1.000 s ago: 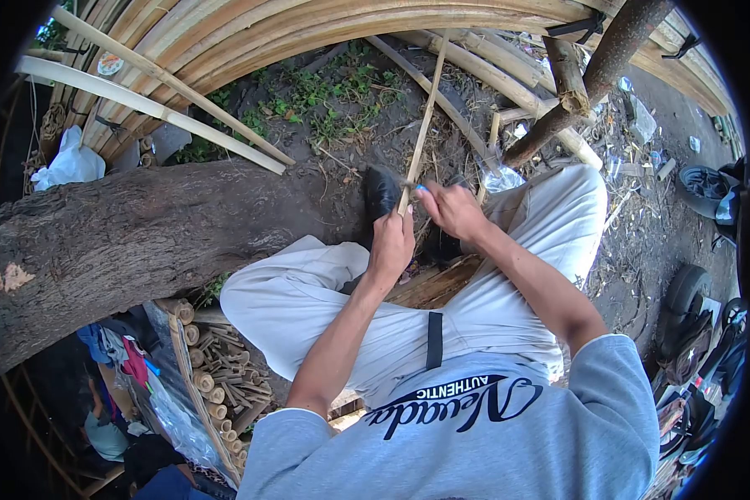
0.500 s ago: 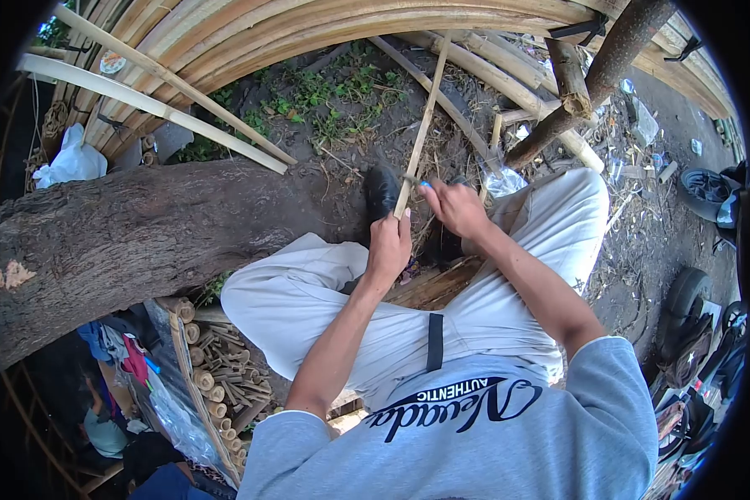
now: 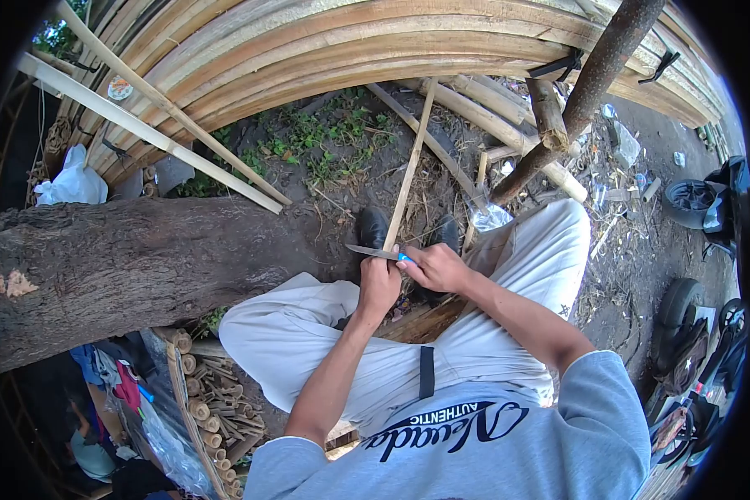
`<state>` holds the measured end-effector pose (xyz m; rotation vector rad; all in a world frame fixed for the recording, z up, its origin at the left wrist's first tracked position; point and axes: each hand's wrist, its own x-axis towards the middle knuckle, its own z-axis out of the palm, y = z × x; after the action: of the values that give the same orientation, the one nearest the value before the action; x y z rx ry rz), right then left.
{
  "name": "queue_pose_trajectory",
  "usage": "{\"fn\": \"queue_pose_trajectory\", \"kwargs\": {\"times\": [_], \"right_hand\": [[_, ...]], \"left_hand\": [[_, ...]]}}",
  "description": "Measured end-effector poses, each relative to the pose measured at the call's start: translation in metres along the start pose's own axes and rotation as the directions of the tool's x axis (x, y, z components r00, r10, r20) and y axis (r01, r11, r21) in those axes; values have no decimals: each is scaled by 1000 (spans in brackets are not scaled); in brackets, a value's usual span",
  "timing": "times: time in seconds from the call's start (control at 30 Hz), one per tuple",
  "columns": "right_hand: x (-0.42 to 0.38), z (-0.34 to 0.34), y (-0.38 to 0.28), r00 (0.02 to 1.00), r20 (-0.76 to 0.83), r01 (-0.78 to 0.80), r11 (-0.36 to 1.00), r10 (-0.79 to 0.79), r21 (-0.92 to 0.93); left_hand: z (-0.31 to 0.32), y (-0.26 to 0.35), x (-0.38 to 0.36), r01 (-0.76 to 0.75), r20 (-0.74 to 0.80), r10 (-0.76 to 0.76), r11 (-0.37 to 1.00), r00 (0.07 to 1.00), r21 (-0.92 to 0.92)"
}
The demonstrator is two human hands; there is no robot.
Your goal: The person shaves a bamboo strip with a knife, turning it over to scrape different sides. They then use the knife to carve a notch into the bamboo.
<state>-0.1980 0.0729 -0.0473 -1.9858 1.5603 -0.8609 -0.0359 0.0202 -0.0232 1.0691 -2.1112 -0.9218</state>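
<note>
A long bamboo strip (image 3: pixel 412 167) runs forward and slightly right from my left hand (image 3: pixel 380 283), whose fingers are wrapped round its near end. My right hand (image 3: pixel 438 268) grips the blue handle of a knife (image 3: pixel 375 252). The blade points left and crosses the strip just beyond my left hand. Both hands are close together above my lap, in front of my dark shoes (image 3: pixel 373 227).
A thick tree trunk (image 3: pixel 142 258) lies at the left. Long bundled bamboo slats (image 3: pixel 342 50) arch across the far side. A leaning post (image 3: pixel 592 92) stands at upper right. Cut bamboo pieces (image 3: pixel 217 400) are stacked at lower left, near another person (image 3: pixel 92 454).
The knife has moved back toward my left hand, and its blade now shows across the strip. Both hands sit lower in the view, which has tilted slightly upward.
</note>
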Motion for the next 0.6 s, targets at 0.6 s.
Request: {"fn": "queue_pose_trajectory", "kwargs": {"times": [0.6], "right_hand": [[4,-5,2,999,-6,-53,998,53,42]], "left_hand": [[3,-4,-1,12,-6,-12,1000,1000,17]]}}
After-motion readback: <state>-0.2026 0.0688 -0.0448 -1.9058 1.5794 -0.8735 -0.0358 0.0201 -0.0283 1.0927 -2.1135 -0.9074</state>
